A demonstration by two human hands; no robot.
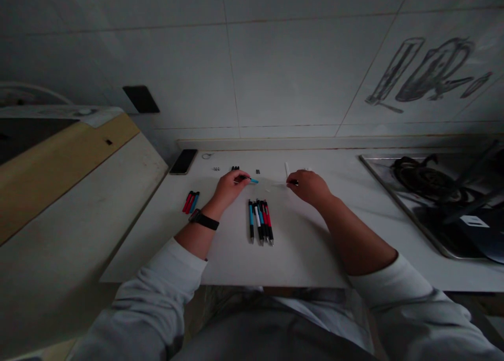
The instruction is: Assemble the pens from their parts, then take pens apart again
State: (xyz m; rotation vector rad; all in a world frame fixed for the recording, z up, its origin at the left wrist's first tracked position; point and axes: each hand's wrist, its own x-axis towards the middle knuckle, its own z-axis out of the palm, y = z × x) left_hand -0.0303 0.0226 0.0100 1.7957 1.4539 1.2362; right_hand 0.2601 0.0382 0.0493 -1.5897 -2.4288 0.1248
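My left hand (pixel 228 186) is closed in a pinch on a blue pen barrel (pixel 254 181), whose blue end points right. My right hand (pixel 309 185) is pinched as well; a small dark piece shows at its fingertips, too small to name. A thin pale strip (pixel 287 168) lies just behind those fingers. Between the hands and nearer me, several pens (pixel 261 222) in blue, white and red with black grips lie side by side. Pen upper halves (pixel 191 202) in red and blue rest left of my left wrist.
A phone (pixel 183 162) lies at the back left, with a ring-like loop (pixel 207 155) beside it. Small metal bits (pixel 216 168) and black parts (pixel 235 167) sit along the back. A gas stove (pixel 417 193) stands right; a large pale panel (pixel 98 214) borders the left.
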